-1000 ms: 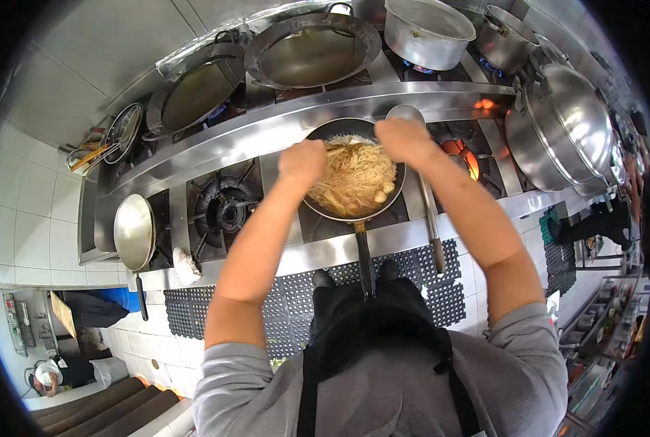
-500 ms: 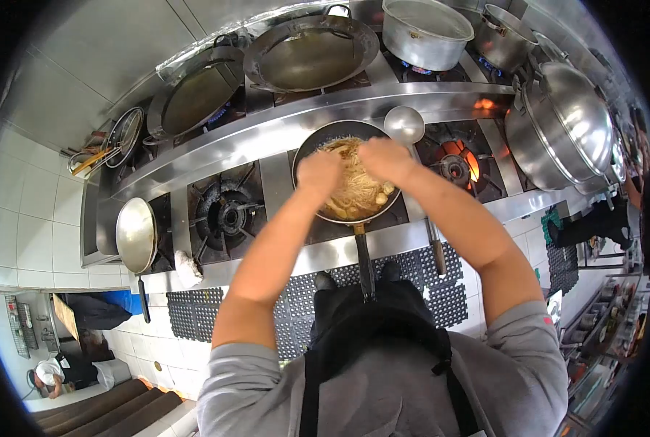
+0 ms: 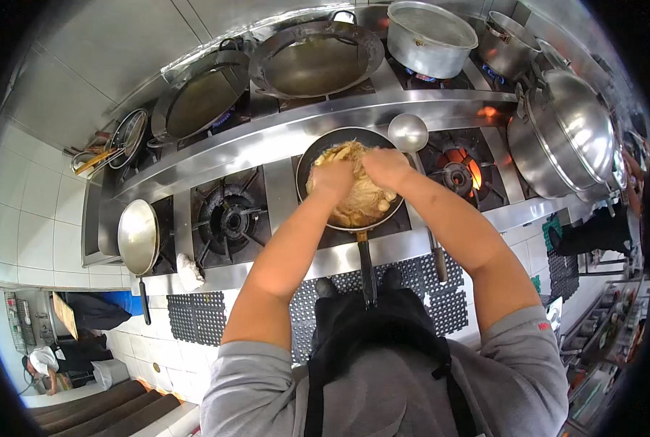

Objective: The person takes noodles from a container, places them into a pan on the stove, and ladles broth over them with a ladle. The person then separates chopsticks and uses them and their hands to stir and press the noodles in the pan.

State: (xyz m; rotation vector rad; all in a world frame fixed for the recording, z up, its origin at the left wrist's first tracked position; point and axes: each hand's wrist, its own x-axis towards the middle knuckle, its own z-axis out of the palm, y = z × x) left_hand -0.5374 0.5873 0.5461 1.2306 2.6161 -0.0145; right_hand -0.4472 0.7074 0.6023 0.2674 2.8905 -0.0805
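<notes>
A dark frying pan (image 3: 310, 154) sits on the front burner before me, its handle pointing toward my body. Pale thin strands (image 3: 361, 198), like enoki mushrooms or noodles, fill it along with larger yellowish pieces in brownish liquid. My left hand (image 3: 333, 179) is over the left part of the pan, fingers curled down into the strands. Close beside it, my right hand (image 3: 385, 168) is also closed, at the upper right of the food. Both sets of fingertips are partly hidden. A ladle (image 3: 408, 133) rests just right of the pan, apart from my hands.
A lit burner (image 3: 459, 173) glows at right, near my right forearm. An unlit burner (image 3: 230, 215) and a pale pan (image 3: 137, 237) are at left. Behind stand wide woks (image 3: 316, 65) and a lidded pot (image 3: 431, 42). A large steamer (image 3: 558, 138) stands right. Another person (image 3: 47, 364) is lower left.
Both hands have shifted slightly right and closer together over the pan, the right one a little lower. The strands are gathered more toward the pan's far side.
</notes>
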